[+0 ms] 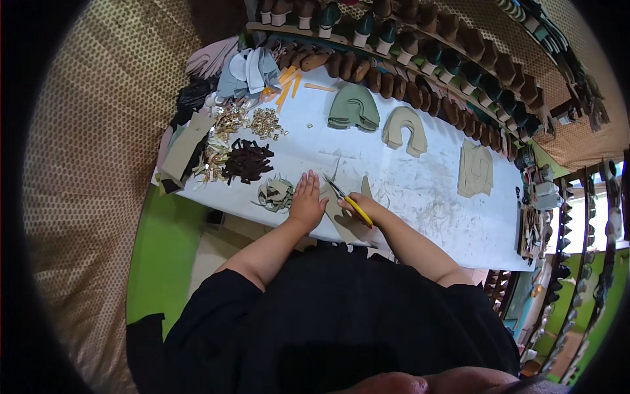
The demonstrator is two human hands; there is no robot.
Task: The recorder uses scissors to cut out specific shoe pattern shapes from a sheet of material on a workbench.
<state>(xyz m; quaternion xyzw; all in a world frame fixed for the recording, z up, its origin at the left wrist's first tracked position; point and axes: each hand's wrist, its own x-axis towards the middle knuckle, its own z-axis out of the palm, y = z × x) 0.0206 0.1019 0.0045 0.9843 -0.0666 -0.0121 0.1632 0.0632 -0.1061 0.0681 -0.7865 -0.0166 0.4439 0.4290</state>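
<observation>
My right hand [371, 207] is closed round a pair of yellow-handled snips [357, 209], their metal blades pointing up and to the left. Flat on the white tabletop lies my left hand [307, 202], fingers stretched out, holding nothing I can see. Just left of it is a tangled pile of grey-green strips [274, 194]. A beige-green piece of material [344, 224] lies under and between my hands at the near table edge; a pointed part of it [365, 187] shows beyond my right hand. Thin strips lie near the blade tips.
Dark brown strips [248, 161], gold-coloured metal fittings [266, 123] and grey cut pieces [252, 71] crowd the table's left. Farther back stand a green stack [354, 108] and a beige curved stack [394, 128]; beige pieces [475, 169] lie right. Shoe lasts [420, 95] line the far edge.
</observation>
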